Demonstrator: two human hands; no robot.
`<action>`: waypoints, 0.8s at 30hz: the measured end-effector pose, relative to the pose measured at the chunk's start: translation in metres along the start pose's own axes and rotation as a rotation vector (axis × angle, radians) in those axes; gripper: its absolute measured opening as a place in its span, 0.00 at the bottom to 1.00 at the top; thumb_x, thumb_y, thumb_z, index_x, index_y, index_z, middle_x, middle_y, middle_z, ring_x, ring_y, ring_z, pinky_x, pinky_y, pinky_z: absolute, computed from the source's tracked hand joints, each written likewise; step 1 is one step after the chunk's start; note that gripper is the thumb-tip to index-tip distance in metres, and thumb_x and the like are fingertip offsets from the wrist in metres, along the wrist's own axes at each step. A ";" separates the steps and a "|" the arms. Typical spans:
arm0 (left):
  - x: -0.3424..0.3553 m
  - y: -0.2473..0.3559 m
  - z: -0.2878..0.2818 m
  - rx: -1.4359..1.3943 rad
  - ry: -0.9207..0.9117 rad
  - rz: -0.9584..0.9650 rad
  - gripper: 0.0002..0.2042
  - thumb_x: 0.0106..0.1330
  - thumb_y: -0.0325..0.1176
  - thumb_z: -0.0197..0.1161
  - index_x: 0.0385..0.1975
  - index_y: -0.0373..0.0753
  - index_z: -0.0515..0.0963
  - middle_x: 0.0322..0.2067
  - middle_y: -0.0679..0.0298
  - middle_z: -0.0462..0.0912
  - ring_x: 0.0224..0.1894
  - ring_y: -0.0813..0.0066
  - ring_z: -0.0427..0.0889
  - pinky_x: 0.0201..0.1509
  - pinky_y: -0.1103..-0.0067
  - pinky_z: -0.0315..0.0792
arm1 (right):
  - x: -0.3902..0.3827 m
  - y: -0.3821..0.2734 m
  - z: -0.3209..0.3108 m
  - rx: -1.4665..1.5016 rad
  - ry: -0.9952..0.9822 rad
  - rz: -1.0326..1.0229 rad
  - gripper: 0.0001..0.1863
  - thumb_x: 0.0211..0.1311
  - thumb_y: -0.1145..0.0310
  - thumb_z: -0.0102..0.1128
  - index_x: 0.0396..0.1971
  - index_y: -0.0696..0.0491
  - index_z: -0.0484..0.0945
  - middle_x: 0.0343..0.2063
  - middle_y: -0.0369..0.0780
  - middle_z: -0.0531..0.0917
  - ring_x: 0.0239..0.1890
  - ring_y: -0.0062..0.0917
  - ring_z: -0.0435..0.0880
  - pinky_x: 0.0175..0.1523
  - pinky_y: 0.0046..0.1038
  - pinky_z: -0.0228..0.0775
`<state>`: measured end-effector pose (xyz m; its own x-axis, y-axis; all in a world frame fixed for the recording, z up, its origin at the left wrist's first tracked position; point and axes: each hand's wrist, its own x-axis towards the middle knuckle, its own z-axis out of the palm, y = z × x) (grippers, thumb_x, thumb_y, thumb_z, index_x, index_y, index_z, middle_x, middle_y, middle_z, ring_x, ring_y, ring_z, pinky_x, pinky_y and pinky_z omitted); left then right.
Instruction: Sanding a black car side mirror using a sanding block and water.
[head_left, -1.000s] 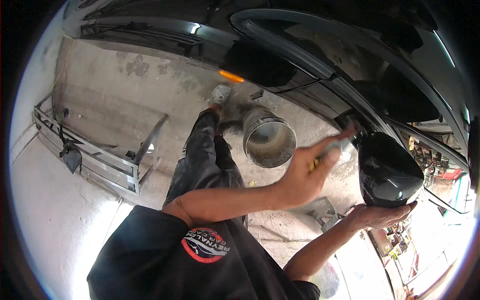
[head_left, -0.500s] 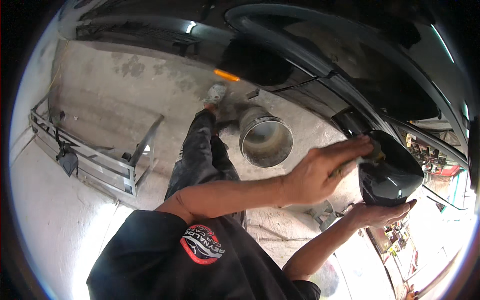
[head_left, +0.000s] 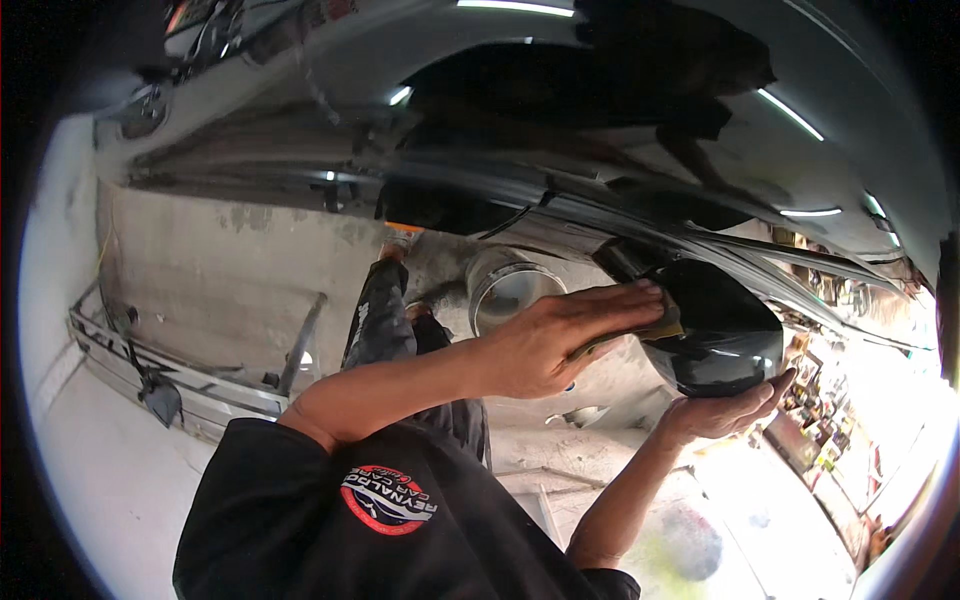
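A glossy black side mirror (head_left: 728,325) juts out from the dark car (head_left: 560,130). My left hand (head_left: 570,335) lies along the mirror's near-left face, its fingers pressing a thin brownish-yellow sheet that looks like sandpaper (head_left: 668,324) against the shell. That hand is closed on the sheet, and part of the sheet is hidden under the fingers. From below, my right hand (head_left: 728,410) cups the mirror's lower outer end, palm up, with the fingertips curling up at its edge.
A round bucket (head_left: 512,290) stands on the concrete floor (head_left: 260,262) beyond my left forearm. Along the left wall lies a metal frame (head_left: 185,375). Shelves of assorted small items (head_left: 815,410) are at the right, beyond the mirror. The car body fills the upper part of the view.
The view has tilted, so more of the car shows and the mirror sits further left. My left hand is now sharper, on the mirror's left face; the right hand keeps its place underneath.
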<state>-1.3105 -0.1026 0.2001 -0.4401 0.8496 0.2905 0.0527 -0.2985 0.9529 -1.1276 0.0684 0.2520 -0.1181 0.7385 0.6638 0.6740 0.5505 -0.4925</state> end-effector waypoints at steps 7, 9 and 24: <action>0.098 0.020 -0.008 0.019 -0.355 -0.284 0.21 0.82 0.36 0.55 0.72 0.42 0.74 0.72 0.53 0.74 0.74 0.56 0.74 0.79 0.62 0.67 | 0.018 -0.006 -0.001 0.095 -0.033 0.107 0.32 0.83 0.54 0.42 0.73 0.65 0.68 0.72 0.54 0.69 0.77 0.43 0.64 0.81 0.47 0.54; 0.107 0.025 -0.012 0.011 -0.389 -0.335 0.21 0.83 0.37 0.54 0.72 0.43 0.74 0.72 0.54 0.74 0.73 0.56 0.74 0.79 0.61 0.68 | 0.021 -0.004 0.002 0.075 -0.022 0.099 0.31 0.84 0.56 0.40 0.73 0.64 0.69 0.73 0.53 0.70 0.77 0.41 0.66 0.81 0.45 0.54; 0.101 0.026 -0.013 0.104 -0.282 -0.245 0.19 0.84 0.34 0.51 0.68 0.33 0.75 0.58 0.47 0.85 0.58 0.53 0.86 0.61 0.61 0.78 | 0.031 -0.014 0.008 -0.022 -0.083 0.064 0.34 0.83 0.52 0.37 0.74 0.64 0.66 0.72 0.55 0.70 0.76 0.46 0.65 0.80 0.48 0.54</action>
<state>-1.3649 -0.0302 0.2530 -0.1881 0.9808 0.0513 0.0738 -0.0380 0.9965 -1.1461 0.0869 0.2747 -0.1340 0.8022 0.5818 0.6982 0.4931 -0.5190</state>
